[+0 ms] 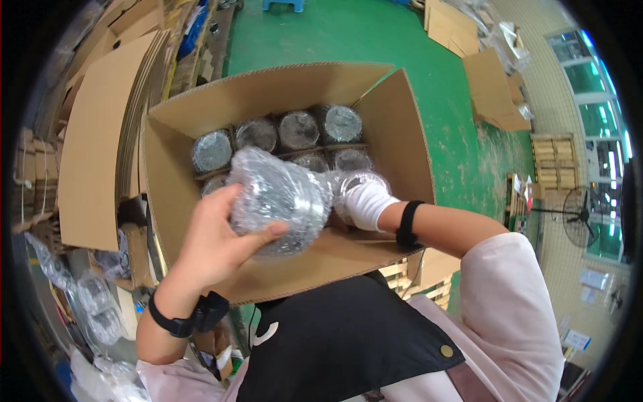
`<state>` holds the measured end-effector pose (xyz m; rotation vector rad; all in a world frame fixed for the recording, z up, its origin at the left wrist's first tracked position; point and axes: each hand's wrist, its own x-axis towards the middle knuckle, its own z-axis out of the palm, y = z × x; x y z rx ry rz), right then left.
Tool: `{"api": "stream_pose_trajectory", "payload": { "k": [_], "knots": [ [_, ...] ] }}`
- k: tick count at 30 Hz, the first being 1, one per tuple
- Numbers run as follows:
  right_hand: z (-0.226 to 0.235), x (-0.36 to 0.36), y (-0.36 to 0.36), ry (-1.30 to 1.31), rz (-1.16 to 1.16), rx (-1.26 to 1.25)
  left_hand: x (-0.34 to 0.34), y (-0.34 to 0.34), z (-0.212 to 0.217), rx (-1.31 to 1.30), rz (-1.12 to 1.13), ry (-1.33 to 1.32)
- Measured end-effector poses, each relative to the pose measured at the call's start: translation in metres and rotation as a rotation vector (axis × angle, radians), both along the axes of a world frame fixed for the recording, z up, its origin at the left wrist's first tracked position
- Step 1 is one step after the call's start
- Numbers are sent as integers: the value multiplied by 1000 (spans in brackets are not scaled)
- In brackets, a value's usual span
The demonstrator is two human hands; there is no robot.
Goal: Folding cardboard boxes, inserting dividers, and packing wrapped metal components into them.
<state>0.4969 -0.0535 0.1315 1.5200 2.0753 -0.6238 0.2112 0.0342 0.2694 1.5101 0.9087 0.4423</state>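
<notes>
My left hand [218, 238] grips a round metal part wrapped in clear bubble plastic [278, 194], held over the near side of an open cardboard box [402, 144]. My right hand [365, 204], in a white glove, reaches down into the box beside another wrapped part [358, 182]; its fingers are hidden, so whether it holds anything cannot be told. Several wrapped round parts [298, 129] stand in rows in the box, split by cardboard dividers.
Flat cardboard sheets [100, 147] lean in a stack at the left. More wrapped parts [94, 305] lie at lower left. Green floor [462, 157] lies beyond the box, with loose cardboard [492, 90], wooden pallets [556, 161] and a standing fan [583, 218] at right.
</notes>
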Motion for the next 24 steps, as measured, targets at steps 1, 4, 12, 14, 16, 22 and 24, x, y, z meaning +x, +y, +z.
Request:
{"api": "stream_pose_trajectory", "payload": {
  "k": [1, 4, 12, 14, 16, 22, 24],
  "knots": [
    [-1, -10, 3, -17, 36, -27, 4, 4, -9, 74, -64, 51],
    [-34, 17, -6, 183, -101, -214, 38, 12, -37, 393, -328, 166],
    [214, 65, -39, 958, -792, 811, 120, -15, -122, 947, -987, 461],
    [244, 58, -110, 939, -879, 1026, 134, -25, -150, 1069, -1109, 432],
    [243, 27, -167, 871, -1111, 1224, 136, -12, -209, 1271, -1176, 525],
    [153, -46, -240, 817, -1781, 1306, 298, -154, -211, 1490, -1881, -71],
    [135, -73, -257, 825, -1874, 1323, 295, -174, -213, 1489, -2012, -118]
  ]
}}
